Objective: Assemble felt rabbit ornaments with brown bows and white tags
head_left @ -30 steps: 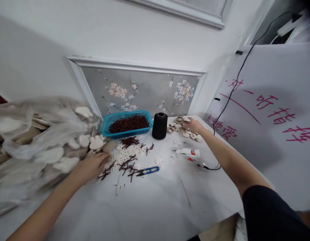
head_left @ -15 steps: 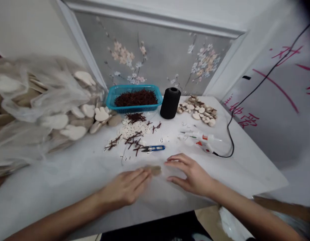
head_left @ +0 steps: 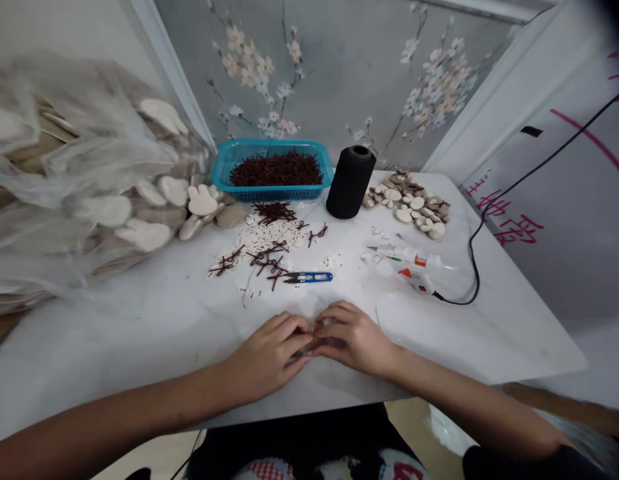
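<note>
My left hand (head_left: pixel 274 350) and my right hand (head_left: pixel 353 339) meet fingertip to fingertip near the table's front edge. Between them is a small beige piece (head_left: pixel 312 325), mostly covered by the fingers, so its shape does not show. Both hands are closed on it. Just beyond lie blue-handled thread snips (head_left: pixel 309 277), with dark brown cord bows (head_left: pixel 267 259) to their left. Behind the bows spreads a heap of small white tags (head_left: pixel 262 233).
A turquoise basket (head_left: pixel 222 175) of brown bows stands at the back beside a black thread cone (head_left: pixel 351 183). Beige and white pieces (head_left: pixel 414 205) lie back right, near a glue gun (head_left: pixel 414 270) with a black cord (head_left: pixel 472 267). A clear bag (head_left: pixel 84 153) of rabbit-shaped pieces fills the left.
My right hand has moved left and closed on the beige piece that my left hand was holding. The view has tilted downward, showing more of my lap.
</note>
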A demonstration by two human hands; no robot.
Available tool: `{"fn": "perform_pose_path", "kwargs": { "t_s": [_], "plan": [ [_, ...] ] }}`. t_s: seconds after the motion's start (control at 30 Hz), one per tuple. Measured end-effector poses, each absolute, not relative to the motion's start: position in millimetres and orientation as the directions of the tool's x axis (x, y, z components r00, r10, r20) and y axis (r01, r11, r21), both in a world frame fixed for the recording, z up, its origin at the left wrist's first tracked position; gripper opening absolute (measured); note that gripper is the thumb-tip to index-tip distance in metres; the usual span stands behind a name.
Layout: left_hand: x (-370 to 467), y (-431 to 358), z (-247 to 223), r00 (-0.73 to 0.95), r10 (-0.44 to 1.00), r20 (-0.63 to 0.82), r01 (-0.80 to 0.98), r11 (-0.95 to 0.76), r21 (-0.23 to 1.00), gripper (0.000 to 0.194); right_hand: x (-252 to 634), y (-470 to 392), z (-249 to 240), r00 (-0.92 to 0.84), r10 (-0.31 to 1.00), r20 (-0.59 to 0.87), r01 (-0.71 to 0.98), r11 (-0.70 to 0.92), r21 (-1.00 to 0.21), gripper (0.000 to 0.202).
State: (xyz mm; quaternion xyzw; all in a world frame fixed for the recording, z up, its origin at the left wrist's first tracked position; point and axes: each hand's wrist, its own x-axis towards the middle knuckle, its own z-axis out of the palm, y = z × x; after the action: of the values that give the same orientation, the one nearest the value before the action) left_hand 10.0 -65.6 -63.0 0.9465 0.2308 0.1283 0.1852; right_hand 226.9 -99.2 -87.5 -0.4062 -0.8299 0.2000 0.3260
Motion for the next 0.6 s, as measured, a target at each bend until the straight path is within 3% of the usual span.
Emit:
{"fn": "perform_pose_path", "kwargs": {
  "t_s": [0.07,0.2,0.6],
  "plan": [
    [9.6,-65.5,-62.1,0.827,0.554,0.098,0.453,-0.759,0.467,0.019,224.0,-99.3,-88.7,-0.446,0.815,0.371,0.558,0.577,-0.597,0.014],
    [4.3,-63.3,-62.7,0.774,0.631,0.058,0.544,-0.708,0.450,0.021,223.3,-98.3,-90.6,-0.445,0.811,0.379,0.542,0.581,-0.607,0.012],
    [-22.7,-57.6,-69.4,0.773,0.634,-0.018,0.593,-0.713,0.374,0.029,221.0,-102.9,-85.6,-0.488,0.819,0.302,0.629,0.570,-0.529,0.013]
  ]
}}
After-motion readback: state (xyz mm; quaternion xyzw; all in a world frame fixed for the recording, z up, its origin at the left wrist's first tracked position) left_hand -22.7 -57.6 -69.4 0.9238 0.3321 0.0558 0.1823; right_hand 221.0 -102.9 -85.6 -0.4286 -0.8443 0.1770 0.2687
